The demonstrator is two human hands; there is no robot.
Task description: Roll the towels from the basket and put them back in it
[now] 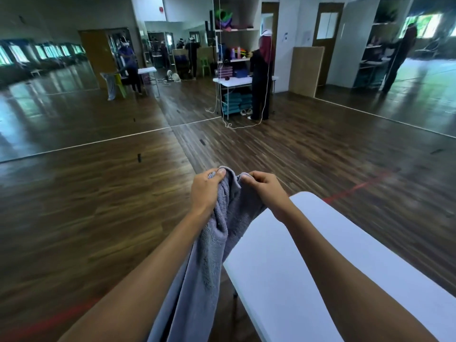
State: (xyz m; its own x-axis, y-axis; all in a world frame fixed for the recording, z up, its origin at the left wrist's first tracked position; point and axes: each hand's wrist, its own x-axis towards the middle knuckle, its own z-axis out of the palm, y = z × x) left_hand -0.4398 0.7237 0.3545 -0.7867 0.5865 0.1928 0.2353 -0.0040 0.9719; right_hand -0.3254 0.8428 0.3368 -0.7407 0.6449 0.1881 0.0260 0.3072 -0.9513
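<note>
**Grey towel held up at its top edge**

We held the grey towel (pixel 217 233) in mid-air at lower centre of the frame, its length hanging down between our forearms. Our left hand (pixel 206 191) pinched one part of the top edge, and our right hand (pixel 265 187) gripped the other, close together. The white table (pixel 320 267) lay at lower right, above dark wooden floor (pixel 98 193).

Item count, head view: hands, towel and tables.
Two bare hands, left hand (pixel 206 191) and right hand (pixel 265 190), at 12 o'clock of the lower half; one grey towel (pixel 209 255) between them; one white table (pixel 308 255) at 4 o'clock; one far white table (pixel 233 81) at 12 o'clock; one standing person (pixel 260 77) beside it.
</note>
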